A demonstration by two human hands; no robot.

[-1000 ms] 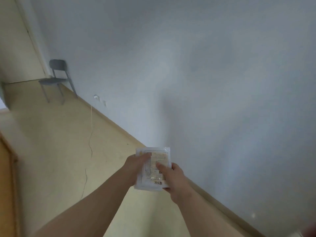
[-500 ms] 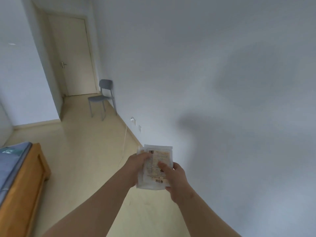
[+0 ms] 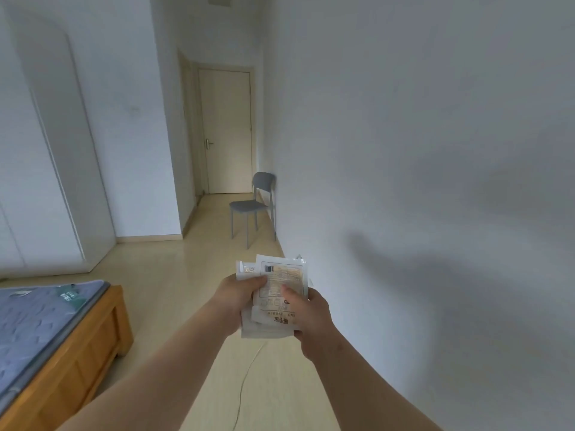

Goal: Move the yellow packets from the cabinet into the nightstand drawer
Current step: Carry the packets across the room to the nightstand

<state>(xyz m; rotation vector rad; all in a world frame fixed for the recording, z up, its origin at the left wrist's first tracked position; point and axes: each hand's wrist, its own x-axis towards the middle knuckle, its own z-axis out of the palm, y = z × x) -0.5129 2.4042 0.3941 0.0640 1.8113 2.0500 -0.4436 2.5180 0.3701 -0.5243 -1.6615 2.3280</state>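
Note:
A small stack of pale yellow packets [image 3: 281,279] in clear wrappers is held in front of me at waist height, over the floor. My left hand [image 3: 238,295] grips the stack's left edge with the thumb on top. My right hand [image 3: 308,315] holds the right and lower side, thumb pressed on the top packet's printed label. The packets are slightly fanned. White cabinet doors [image 3: 46,169] stand shut along the left wall. No nightstand is in view.
A wooden bed frame [image 3: 77,356] with a blue-grey mattress [image 3: 34,321] fills the lower left. A grey chair [image 3: 253,206] stands against the right wall, before a closed cream door [image 3: 225,132]. A thin cable [image 3: 245,377] trails on the pale floor beneath my hands.
The view has swung left and up: the door, the cabinet and the bed have come into sight. Both hands have kept hold of the packets, which have fanned apart a little.

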